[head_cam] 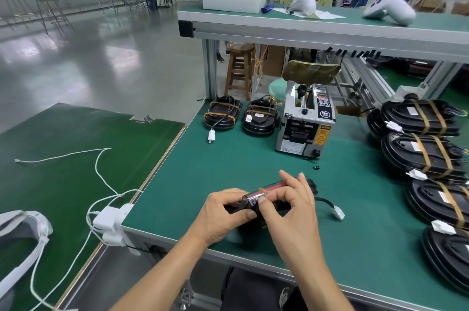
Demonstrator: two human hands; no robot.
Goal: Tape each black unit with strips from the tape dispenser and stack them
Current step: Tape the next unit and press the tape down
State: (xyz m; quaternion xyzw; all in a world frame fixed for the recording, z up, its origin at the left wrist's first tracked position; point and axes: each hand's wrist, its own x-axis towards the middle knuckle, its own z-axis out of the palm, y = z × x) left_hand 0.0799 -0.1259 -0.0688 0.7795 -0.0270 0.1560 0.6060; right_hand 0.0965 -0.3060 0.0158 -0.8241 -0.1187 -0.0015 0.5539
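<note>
Both my hands hold one black unit [308, 184] tilted on its edge just above the green table [228, 171], near its front edge. My left hand [223, 214] grips the unit's near end. My right hand [291, 206] pinches an amber tape strip [262, 190] against the unit. The unit's cable ends in a white plug [338, 214] lying to the right. The grey tape dispenser [304, 123] stands behind, mid-table. Two taped units [220, 115] [260, 118] sit left of it. Several taped units [421, 153] lie stacked along the right edge.
A second green table [63, 158] on the left carries white cords [101, 176] and a white headset [20, 232]. A white charger block [111, 222] sits at the table corner. An upper shelf [330, 29] holds white controllers. A wooden stool [239, 69] stands behind.
</note>
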